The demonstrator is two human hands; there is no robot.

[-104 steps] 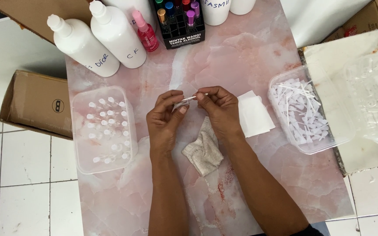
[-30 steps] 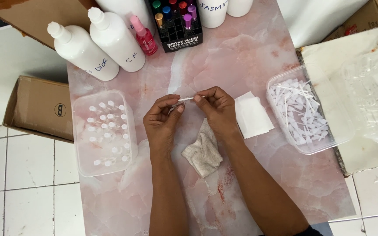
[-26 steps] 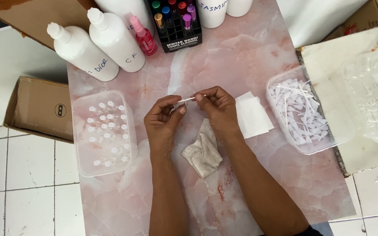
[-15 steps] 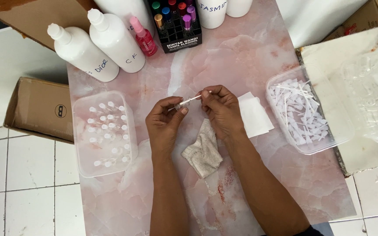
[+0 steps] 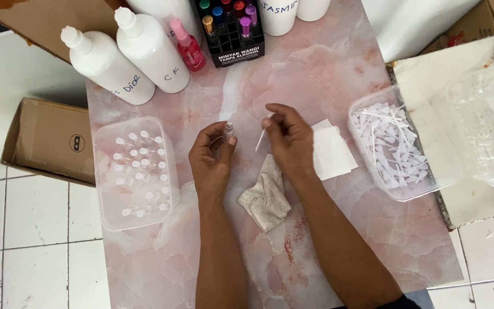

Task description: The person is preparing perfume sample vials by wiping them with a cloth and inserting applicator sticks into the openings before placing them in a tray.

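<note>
Over the pink marble table, my left hand holds a small clear vial upright between thumb and fingers. My right hand pinches a thin white plastic stick, which hangs apart from the vial, a little to its right. A crumpled grey cloth lies just below both hands. A folded white paper rests beside my right wrist.
A clear tub of small capped vials stands at the left. A clear tub of white sticks stands at the right, next to an empty clear tray. White bottles, a pink spray bottle and a black rack of coloured roll-ons line the far edge.
The two hands, joined at the vial before, have drawn apart. My right hand has pulled the white stick out to the right while my left keeps the vial.
</note>
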